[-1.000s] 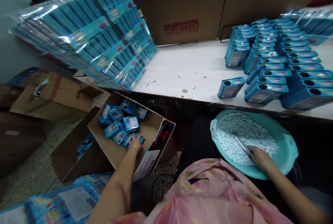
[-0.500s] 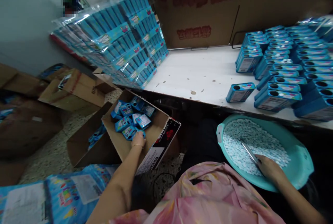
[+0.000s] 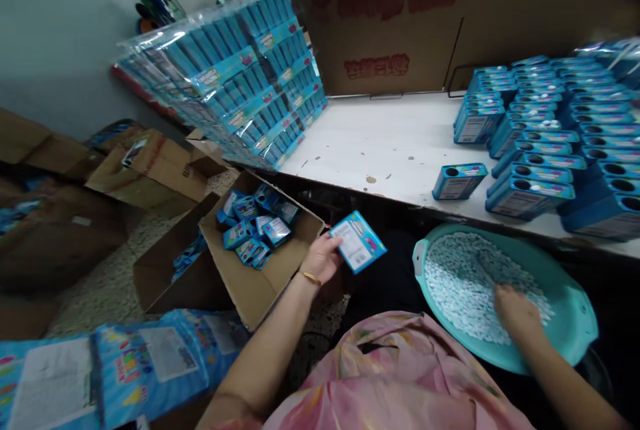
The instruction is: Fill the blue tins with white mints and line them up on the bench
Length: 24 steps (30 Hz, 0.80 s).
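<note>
Held by one end in my left hand (image 3: pixel 323 259) is a small blue candy box (image 3: pixel 359 241), its pale printed panel facing up. It hangs between the open carton and the basin, over my lap. On the right, my right hand (image 3: pixel 517 310) is closed round the handle of a metal scoop (image 3: pixel 485 268), whose front end is down among small white candies (image 3: pixel 455 297). These pieces fill much of a turquoise plastic basin (image 3: pixel 575 303). Beside my left forearm, the cardboard carton (image 3: pixel 280 277) contains several more blue boxes (image 3: pixel 250 230).
A white table (image 3: pixel 385 130) runs ahead, with rows of upright blue boxes (image 3: pixel 530 197) at the right and one box (image 3: pixel 459 181) apart. Shrink-wrapped stacks (image 3: pixel 225 77) stand at its left end. Blue printed bags (image 3: pixel 150 357) lie lower left; more cartons (image 3: pixel 150 170) sit on the floor.
My left hand has lifted a candy box out of the carton and moved right with it. The scoop in my right hand has shifted and its end is deeper in the candies.
</note>
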Tool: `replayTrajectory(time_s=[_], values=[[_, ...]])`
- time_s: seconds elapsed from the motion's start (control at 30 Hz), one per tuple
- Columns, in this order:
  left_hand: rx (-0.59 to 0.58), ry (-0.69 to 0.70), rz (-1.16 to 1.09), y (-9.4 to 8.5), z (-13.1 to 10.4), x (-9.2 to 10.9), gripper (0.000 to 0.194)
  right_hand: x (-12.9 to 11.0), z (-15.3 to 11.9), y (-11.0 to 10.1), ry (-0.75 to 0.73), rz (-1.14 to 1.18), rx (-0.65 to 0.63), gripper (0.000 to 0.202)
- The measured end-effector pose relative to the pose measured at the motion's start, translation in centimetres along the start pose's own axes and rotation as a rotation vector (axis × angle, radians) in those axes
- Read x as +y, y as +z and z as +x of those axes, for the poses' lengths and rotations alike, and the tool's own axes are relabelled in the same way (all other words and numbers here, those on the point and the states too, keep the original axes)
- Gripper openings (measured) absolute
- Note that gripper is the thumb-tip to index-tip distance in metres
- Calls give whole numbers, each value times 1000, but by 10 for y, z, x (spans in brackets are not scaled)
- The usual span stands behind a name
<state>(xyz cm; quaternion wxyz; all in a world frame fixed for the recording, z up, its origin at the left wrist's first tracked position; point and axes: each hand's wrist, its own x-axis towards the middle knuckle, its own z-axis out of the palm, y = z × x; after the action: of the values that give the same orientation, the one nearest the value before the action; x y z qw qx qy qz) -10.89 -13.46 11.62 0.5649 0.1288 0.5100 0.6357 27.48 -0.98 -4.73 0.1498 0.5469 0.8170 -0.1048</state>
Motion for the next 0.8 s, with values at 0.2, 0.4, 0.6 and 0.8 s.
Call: replayTrajectory(time_s=[0.2, 0.4, 0.6, 0.8], values=[[-75, -188, -54, 48, 19, -46, 32, -48, -14, -7, -108, 93, -144, 41], [-210, -70, 116, 80, 37, -61, 39, -43, -18, -5, -149, 491, -209, 32], [-294, 150, 449, 91, 65, -88, 47, -15, -34, -29, -30, 743, -153, 20], [-400, 348, 807, 107, 77, -112, 44, 16, -63, -93, -96, 913, -14, 23]])
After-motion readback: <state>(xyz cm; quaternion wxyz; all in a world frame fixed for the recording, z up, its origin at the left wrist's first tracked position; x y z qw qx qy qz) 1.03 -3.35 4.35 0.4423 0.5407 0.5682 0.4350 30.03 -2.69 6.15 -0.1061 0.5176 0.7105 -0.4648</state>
